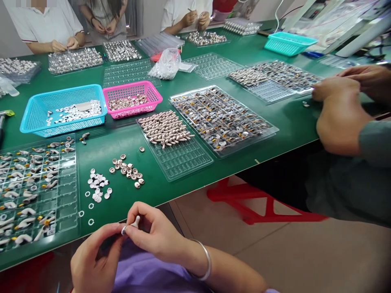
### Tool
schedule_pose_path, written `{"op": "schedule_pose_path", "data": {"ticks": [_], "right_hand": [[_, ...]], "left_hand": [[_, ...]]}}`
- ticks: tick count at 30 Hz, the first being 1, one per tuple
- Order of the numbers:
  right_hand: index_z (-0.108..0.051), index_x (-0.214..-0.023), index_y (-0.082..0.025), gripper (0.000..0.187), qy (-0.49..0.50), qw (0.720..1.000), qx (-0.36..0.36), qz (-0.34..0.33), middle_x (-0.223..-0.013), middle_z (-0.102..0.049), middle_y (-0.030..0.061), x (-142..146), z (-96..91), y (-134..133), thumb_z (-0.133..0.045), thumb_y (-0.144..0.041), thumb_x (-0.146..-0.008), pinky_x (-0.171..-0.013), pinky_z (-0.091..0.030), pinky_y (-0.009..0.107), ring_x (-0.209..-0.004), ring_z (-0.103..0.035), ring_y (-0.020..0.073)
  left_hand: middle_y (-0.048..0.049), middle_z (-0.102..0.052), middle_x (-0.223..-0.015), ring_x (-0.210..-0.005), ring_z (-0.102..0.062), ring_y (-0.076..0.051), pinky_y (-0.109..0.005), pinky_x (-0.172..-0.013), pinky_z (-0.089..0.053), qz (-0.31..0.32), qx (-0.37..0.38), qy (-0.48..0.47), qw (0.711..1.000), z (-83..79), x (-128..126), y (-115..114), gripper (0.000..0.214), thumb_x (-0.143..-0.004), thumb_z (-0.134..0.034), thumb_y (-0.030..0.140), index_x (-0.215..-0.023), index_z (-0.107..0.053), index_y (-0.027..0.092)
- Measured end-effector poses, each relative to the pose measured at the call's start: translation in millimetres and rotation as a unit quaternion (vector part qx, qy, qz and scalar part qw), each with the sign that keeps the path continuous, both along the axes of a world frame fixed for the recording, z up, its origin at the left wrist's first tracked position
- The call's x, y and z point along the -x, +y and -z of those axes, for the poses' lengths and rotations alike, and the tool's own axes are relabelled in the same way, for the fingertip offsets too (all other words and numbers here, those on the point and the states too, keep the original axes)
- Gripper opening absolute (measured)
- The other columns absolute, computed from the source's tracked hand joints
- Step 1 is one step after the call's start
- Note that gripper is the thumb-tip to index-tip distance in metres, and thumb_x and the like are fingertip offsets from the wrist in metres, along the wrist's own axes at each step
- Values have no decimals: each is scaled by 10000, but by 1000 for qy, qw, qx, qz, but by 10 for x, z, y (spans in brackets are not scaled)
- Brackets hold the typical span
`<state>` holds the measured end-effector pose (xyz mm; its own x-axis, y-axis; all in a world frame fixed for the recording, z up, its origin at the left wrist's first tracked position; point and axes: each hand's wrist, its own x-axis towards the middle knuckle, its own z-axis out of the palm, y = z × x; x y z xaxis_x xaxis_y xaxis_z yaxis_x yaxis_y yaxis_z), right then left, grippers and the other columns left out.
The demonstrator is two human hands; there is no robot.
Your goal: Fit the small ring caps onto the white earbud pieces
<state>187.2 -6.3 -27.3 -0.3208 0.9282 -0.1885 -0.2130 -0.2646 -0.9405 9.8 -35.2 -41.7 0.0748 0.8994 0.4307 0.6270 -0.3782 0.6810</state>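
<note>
Just past the table's near edge, my right hand pinches a small pale earbud housing with a short stem. Thumb and fingertip of my left hand close on the round white-rimmed end of the same piece. My fingers hide part of it. On the table beyond lie loose white round pads, a few thin white rings and a cluster of beige round caps. To the left, a clear compartment tray holds rows of earbud parts with yellow bits.
A blue basket of white pads and a pink basket of beige caps stand behind. Clear trays hold beige stems and wired parts. A co-worker's hands work at the right; others sit across. A red stool is below.
</note>
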Motion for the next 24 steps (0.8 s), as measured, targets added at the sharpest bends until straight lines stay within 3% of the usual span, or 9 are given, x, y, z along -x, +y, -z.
{"op": "schedule_pose_path", "data": {"ticks": [5,9,12,15,18,24], "right_hand": [[-541,-786,-197,272,57,996,65,-15,-592,-490,-72,20,28,0,-753,-359,-732,-489,-328,206,-524,-415,71],[-530,-772,-193,353,75,994,79,-9,-613,-507,-69,35,51,-18,-794,-417,-701,-501,-340,210,-518,-431,65],[-520,-769,-192,381,86,993,76,-2,-642,-538,-56,52,79,-33,-789,-455,-711,-509,-352,211,-523,-452,66],[-511,-779,-193,388,84,994,59,21,-625,-511,-64,54,100,-40,-775,-474,-733,-506,-342,206,-527,-434,68],[-521,-820,-194,362,75,996,31,34,-636,-491,-69,18,103,-47,-759,-461,-764,-516,-353,204,-540,-425,69],[-589,-908,-184,136,8,997,-76,3,-835,-637,11,-108,86,-59,-658,-271,-830,-704,-511,251,-727,-601,120]], "left_hand": [[31,-816,-946,-774,-786,-169,-242,-785,-625,32,-48,11,998,-22,3,-18,382,-782,-734,89,-1100,-662,288],[16,-810,-1018,-841,-786,-174,-254,-822,-625,68,-55,1,996,-2,23,-36,479,-766,-707,12,-1154,-640,285],[29,-811,-996,-836,-785,-166,-238,-821,-624,54,-53,-13,997,-4,11,-40,495,-745,-737,19,-1143,-644,298],[38,-806,-976,-816,-782,-155,-221,-795,-627,44,14,-80,996,-38,-37,-23,484,-754,-769,85,-1157,-628,314],[26,-802,-918,-782,-780,-162,-233,-735,-641,46,106,-183,976,-90,-100,17,446,-808,-757,183,-1202,-593,313],[10,-767,-799,-715,-747,-141,-210,-690,-619,21,146,-238,960,-149,-217,108,330,-839,-735,239,-1143,-609,265]]}}
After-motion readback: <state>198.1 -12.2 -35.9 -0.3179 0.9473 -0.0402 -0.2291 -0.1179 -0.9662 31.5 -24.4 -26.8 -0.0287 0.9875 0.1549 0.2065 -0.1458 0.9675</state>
